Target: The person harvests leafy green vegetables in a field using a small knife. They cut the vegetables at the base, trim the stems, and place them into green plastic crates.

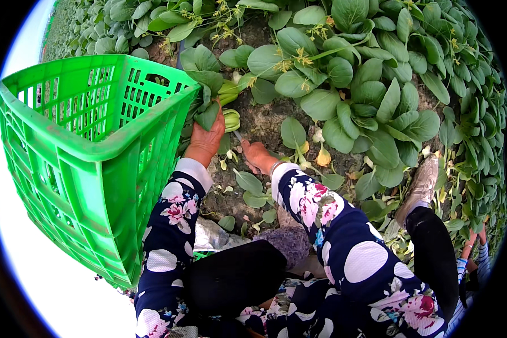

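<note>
My left hand (208,137) is closed around a head of green leafy bok choy (230,120), whose pale cut base points right, beside the crate's right side. Another bok choy head (228,92) lies just above that one. In my right hand (257,156) is a knife, its narrow metal blade (238,135) pointing up and left towards the base of the held head; the handle is hidden in my fingers. A large green plastic crate (122,150) stands tilted in the view at my left; the part of its inside that shows holds no vegetables.
Rows of growing bok choy (338,80) spread above and to the right. Loose leaves (249,181) litter the soil near my shoe (420,186). A whitish plastic sack (215,234) lies by my knee. Another person's arms (471,245) show at the lower right.
</note>
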